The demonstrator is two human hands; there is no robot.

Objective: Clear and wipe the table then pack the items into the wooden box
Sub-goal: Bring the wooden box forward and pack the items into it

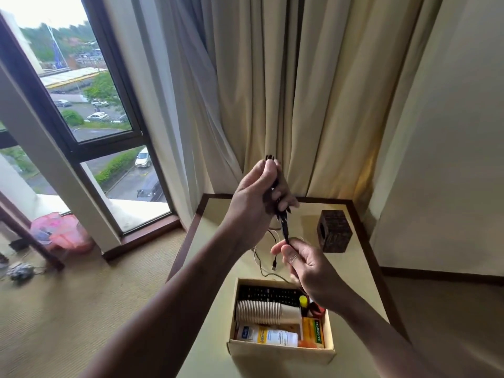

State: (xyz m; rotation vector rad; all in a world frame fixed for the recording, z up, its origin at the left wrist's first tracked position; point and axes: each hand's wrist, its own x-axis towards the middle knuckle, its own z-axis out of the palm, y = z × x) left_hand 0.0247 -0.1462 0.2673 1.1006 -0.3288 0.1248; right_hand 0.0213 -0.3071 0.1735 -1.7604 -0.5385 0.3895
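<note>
Wooden box [281,350] on table [362,271], packed: remote, cups, cartons. Left hand [253,203] grips bundled black cable [283,225] above; right hand [308,266] pinches its lower end.

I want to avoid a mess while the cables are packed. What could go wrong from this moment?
1. The left hand and right hand hold a black cable bundle above the table; its loose ends dangle and might tangle or snag on the box rim.
2. The wooden box already holds a remote, paper cups and packets, so the bundle may not fit flat.
3. The dark carved box remains unpacked and could be forgotten.
</note>
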